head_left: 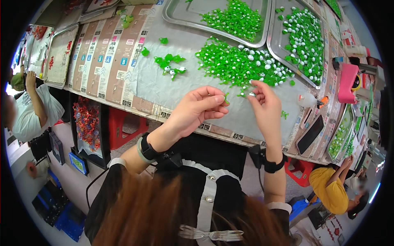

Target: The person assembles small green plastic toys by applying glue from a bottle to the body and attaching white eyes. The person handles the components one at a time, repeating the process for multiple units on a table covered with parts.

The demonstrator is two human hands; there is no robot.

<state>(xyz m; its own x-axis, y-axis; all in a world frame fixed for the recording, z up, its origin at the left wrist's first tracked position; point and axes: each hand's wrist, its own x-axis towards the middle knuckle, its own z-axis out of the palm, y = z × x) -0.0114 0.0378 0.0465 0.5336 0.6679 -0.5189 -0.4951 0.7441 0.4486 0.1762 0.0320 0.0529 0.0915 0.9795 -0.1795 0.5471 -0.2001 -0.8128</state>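
My left hand (201, 106) is closed, its thumb and forefinger pinching a small green plastic piece (226, 97). Just to the right, my right hand (266, 102) pinches a small white-and-green bead-like piece (251, 94) between thumb and fingertips. The two pieces are apart from each other. Beyond both hands spreads a heap of little green plastic parts (223, 61), with round white pieces marked in black (267, 61) gathered at its right side. A small cluster of green-and-white pieces (169, 65) lies left of the heap.
Metal trays (180, 18) of green parts stand at the back. At right are a white bottle with an orange tip (308, 100), a pink tape dispenser (348, 84) and a dark phone (310, 134). Other people sit at left (35, 106) and right (328, 188).
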